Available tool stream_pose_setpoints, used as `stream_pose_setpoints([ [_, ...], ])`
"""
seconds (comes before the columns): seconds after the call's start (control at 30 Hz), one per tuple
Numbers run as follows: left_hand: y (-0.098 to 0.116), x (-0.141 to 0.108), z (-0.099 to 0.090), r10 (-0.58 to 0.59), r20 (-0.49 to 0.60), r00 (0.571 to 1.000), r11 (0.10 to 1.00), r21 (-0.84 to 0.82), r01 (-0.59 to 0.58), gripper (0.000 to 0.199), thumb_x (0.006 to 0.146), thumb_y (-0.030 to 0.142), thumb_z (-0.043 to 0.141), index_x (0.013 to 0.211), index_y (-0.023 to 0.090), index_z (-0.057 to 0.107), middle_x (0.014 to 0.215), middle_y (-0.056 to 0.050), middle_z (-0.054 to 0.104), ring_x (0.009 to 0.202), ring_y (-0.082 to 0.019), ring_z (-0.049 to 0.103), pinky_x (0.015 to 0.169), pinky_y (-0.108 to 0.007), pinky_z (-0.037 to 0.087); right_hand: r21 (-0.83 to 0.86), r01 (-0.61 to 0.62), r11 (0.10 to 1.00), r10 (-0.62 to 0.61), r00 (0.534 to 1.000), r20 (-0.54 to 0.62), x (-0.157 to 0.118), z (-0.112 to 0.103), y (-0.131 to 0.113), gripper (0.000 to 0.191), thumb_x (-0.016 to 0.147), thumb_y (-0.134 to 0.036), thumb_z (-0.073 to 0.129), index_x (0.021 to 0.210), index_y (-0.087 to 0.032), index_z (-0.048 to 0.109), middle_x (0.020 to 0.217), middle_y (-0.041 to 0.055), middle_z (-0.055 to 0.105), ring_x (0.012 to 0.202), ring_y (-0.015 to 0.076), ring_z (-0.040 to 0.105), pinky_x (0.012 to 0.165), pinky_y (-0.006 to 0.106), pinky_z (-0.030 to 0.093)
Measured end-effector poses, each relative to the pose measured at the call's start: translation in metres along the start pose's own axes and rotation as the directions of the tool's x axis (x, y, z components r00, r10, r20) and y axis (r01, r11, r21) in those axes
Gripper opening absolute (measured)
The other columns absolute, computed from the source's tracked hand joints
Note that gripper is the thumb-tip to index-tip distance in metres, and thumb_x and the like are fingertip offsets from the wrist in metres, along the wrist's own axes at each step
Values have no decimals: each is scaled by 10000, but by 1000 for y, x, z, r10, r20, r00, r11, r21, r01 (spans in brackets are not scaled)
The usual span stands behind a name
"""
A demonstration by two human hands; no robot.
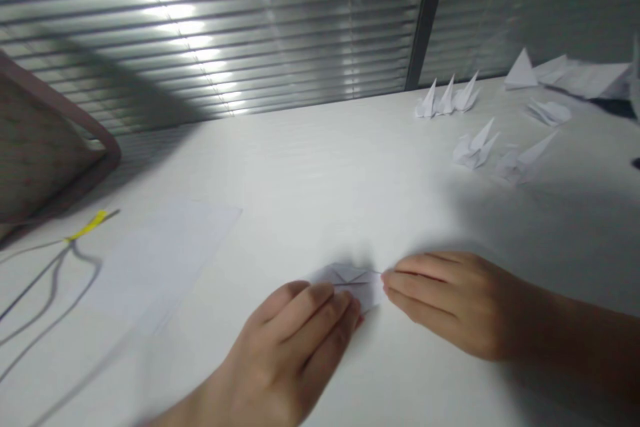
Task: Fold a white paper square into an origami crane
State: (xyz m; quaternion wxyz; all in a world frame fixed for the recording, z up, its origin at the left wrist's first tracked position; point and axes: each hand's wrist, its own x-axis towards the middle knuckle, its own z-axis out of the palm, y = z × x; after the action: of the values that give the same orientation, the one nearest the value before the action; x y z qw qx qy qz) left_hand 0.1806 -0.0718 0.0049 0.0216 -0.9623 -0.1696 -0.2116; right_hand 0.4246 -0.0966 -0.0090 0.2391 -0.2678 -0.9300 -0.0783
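Note:
A small piece of folded white paper (367, 290) lies on the white table, with creases and a pointed flap showing on top. My left hand (295, 340) covers its left and near part, fingers bent together and pressing on it. At the paper's right end, the bunched fingertips of my right hand (445, 300) pinch the edge. Both thumbs are mostly hidden, as is the paper under my left fingers.
Folded paper cranes (473, 150) stand in two groups at the back right. Behind them are a folded paper triangle (521, 71) and more paper (585, 78). Flat sheets (165, 253) and a cable with a yellow tie (87, 225) lie left. Window blinds (280, 27) border the table's back.

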Motion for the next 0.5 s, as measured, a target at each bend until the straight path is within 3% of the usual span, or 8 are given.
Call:
stream_pose_setpoints([
  [0.1, 1, 0, 3, -54, -56, 997, 998, -44, 51, 304, 983, 98, 352, 1018, 128, 652, 974, -47, 713, 1007, -186, 611, 879, -316, 495, -1, -30, 1000, 30, 1000, 2, 2, -1, -1, 323, 917, -59, 397, 776, -174, 663, 817, 80, 697, 791, 184, 609, 685, 310, 508],
  [0.2, -2, -2, 7, -24, -18, 1000, 996, -86, 23, 294, 965, 62, 354, 1068, 93, 627, 1090, -89, 680, 1121, -200, 562, 1004, -357, 442, 13, -89, 996, 90, 996, -13, 5, -2, -5, 322, 916, -55, 396, 775, -166, 664, 798, 82, 694, 775, 185, 610, 673, 306, 507],
  [0.3, -4, -5, 10, -2, 9, 1000, 992, -122, 3, 298, 952, 41, 350, 1111, 70, 600, 1138, -105, 658, 1147, -199, 541, 1035, -364, 426, 36, -148, 988, 149, 988, -35, 6, 1, -9, 318, 909, -37, 400, 770, -155, 661, 784, 83, 690, 766, 190, 609, 666, 310, 504],
  [0.4, -2, -4, 11, -97, 37, 995, 974, -201, 103, 235, 928, 56, 439, 1101, 93, 593, 1116, -87, 653, 1104, -173, 561, 1004, -306, 455, 79, -174, 982, 177, 984, -32, 5, 7, -12, 290, 906, -30, 421, 792, -156, 657, 810, 78, 687, 788, 193, 601, 687, 319, 498],
  [0.5, 2, 0, 11, -277, 52, 959, 915, -289, 280, 179, 902, 91, 518, 1049, 151, 601, 1044, -52, 644, 991, -143, 607, 882, -231, 515, 184, -248, 951, 252, 968, 1, 5, 13, -12, 241, 914, -52, 440, 830, -152, 642, 845, 71, 669, 807, 192, 582, 727, 333, 489],
])
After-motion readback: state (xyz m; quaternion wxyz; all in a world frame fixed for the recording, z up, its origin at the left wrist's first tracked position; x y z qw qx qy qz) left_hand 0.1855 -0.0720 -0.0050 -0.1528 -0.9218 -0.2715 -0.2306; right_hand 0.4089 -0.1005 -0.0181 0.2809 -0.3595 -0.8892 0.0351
